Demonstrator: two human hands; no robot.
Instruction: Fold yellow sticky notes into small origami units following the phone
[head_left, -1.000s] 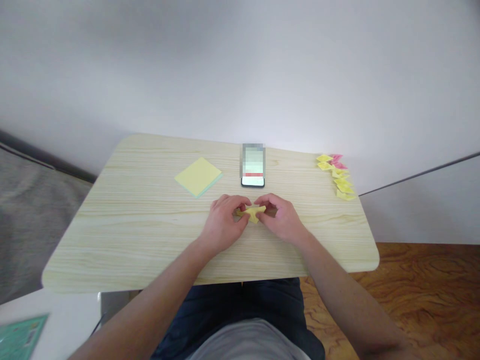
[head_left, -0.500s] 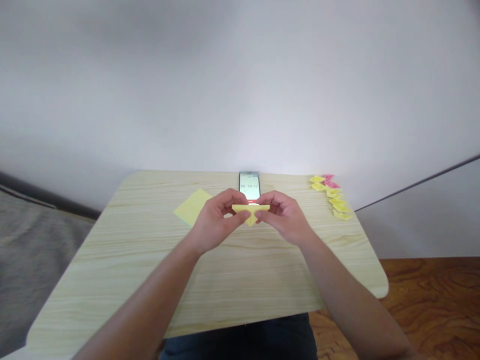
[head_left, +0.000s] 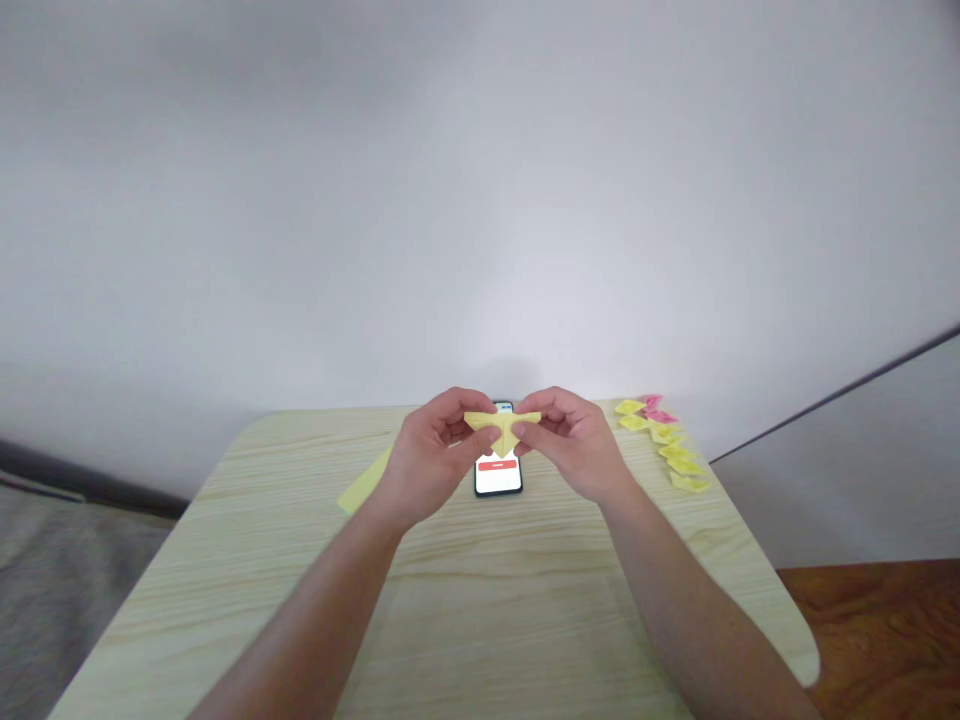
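Between my two hands is a folded piece of yellow paper [head_left: 504, 436], with a wide straight top edge and a point hanging down in the middle. My left hand [head_left: 442, 450] pinches its left part, thumb in front and fingers behind. On the other side my right hand [head_left: 566, 440] grips the right part the same way, its thumb close to the left thumb. Both hands are held up above the table, in front of a phone [head_left: 498, 482] that they partly cover. A sheet or pad of yellow paper [head_left: 365, 484] lies partly hidden behind my left hand and wrist.
Several small folded yellow paper pieces [head_left: 680, 460] and pink ones [head_left: 660, 415] lie near the right edge of the wood-grain table [head_left: 480, 610]. A pale wall [head_left: 480, 200] rises directly behind the table.
The view has tilted up, so the table and phone sit lower in the picture. The folded paper's top edge now dips in the middle. Both hands still grip it.
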